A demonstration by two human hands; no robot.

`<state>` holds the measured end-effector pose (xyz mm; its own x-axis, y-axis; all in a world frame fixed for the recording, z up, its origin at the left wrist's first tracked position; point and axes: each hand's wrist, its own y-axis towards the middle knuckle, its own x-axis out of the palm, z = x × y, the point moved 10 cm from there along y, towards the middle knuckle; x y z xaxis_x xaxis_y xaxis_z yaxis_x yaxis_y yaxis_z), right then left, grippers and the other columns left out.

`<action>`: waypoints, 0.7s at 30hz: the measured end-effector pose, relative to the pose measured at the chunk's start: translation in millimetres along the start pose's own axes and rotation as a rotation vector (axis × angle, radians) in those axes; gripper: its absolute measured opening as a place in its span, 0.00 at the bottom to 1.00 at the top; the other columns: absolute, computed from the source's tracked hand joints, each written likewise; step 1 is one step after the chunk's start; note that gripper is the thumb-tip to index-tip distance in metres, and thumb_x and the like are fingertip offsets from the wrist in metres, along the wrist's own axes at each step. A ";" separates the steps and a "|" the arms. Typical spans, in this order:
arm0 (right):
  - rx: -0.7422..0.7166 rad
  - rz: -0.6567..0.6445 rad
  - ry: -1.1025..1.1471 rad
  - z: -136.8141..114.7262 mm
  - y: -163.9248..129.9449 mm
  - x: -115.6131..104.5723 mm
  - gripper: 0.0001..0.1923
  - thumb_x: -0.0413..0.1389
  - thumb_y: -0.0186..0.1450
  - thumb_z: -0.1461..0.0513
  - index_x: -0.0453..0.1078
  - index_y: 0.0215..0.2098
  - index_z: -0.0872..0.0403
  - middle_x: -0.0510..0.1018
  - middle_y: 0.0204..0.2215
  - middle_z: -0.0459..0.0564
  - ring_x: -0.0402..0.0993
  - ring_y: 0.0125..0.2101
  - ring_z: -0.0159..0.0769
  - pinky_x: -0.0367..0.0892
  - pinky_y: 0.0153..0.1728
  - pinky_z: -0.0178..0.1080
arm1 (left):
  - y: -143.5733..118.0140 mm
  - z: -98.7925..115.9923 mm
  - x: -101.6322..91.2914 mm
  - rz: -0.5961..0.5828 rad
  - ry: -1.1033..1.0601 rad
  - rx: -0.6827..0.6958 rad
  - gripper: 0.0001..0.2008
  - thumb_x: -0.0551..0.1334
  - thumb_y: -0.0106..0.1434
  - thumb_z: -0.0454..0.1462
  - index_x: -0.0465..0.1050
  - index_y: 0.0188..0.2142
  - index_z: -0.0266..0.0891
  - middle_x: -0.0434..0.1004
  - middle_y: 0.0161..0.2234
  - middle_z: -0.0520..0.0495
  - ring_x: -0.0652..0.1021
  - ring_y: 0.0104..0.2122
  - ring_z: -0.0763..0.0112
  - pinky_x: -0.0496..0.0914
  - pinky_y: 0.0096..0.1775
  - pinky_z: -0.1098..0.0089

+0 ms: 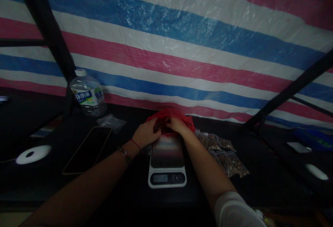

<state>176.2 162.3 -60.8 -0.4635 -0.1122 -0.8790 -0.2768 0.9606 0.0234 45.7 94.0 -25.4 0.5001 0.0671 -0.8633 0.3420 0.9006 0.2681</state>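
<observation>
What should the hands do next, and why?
Maybe the right hand could lift a little from the red bag: it and the left hand are at the bag's open mouth, the scale sits in front, and filled packets lie to the right.

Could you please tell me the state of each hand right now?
Left hand: at the mouth of the red bag; grip cannot be told.
Right hand: also at the bag's mouth; open or closed cannot be told.
</observation>
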 end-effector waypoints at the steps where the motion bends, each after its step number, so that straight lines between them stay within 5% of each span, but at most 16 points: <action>1: 0.007 0.020 0.076 -1.1 -0.7 -2.7 0.12 0.56 0.58 0.70 0.76 0.39 0.57 0.81 0.37 0.51 0.75 0.33 0.34 0.67 0.36 0.33 | 0.0 -0.4 0.0 -0.003 0.000 -0.006 0.21 0.57 0.61 0.42 0.63 0.54 0.43 0.77 0.44 0.45 0.78 0.43 0.60 0.69 0.44 0.66; 5: -0.080 -0.030 0.392 -26.8 -7.2 -6.2 0.09 0.56 0.61 0.66 0.76 0.38 0.58 0.81 0.34 0.50 0.74 0.30 0.32 0.67 0.33 0.32 | 0.6 -4.5 1.2 -0.011 0.003 -0.038 0.24 0.57 0.61 0.43 0.61 0.56 0.42 0.76 0.45 0.43 0.78 0.44 0.60 0.70 0.44 0.66; 9: -0.229 -0.093 0.470 -53.1 -12.3 -8.7 0.09 0.57 0.62 0.61 0.77 0.36 0.58 0.81 0.32 0.50 0.75 0.31 0.33 0.67 0.33 0.32 | 0.9 -3.4 0.4 0.005 -0.029 -0.020 0.23 0.56 0.62 0.44 0.61 0.56 0.41 0.76 0.46 0.43 0.78 0.44 0.61 0.70 0.45 0.66; 14: -0.092 0.040 0.207 -16.4 -0.2 -9.1 0.12 0.52 0.66 0.65 0.76 0.42 0.56 0.80 0.41 0.52 0.75 0.38 0.35 0.67 0.41 0.35 | -0.2 -2.4 -2.8 0.013 -0.001 -0.034 0.23 0.57 0.62 0.44 0.62 0.56 0.41 0.77 0.45 0.43 0.78 0.44 0.60 0.70 0.46 0.65; 21: -0.106 -0.127 -0.014 -2.1 3.8 22.3 0.12 0.55 0.62 0.68 0.76 0.42 0.56 0.81 0.41 0.52 0.76 0.37 0.34 0.67 0.40 0.33 | -0.1 -0.4 -3.6 -0.008 -0.030 -0.024 0.23 0.57 0.62 0.43 0.62 0.56 0.41 0.76 0.46 0.43 0.77 0.45 0.60 0.69 0.46 0.66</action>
<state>163.0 163.0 -79.3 -0.4077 -0.2264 -0.8846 -0.4200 0.9067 -0.0386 43.6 93.9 -22.5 0.5214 0.0472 -0.8520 0.3272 0.9111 0.2507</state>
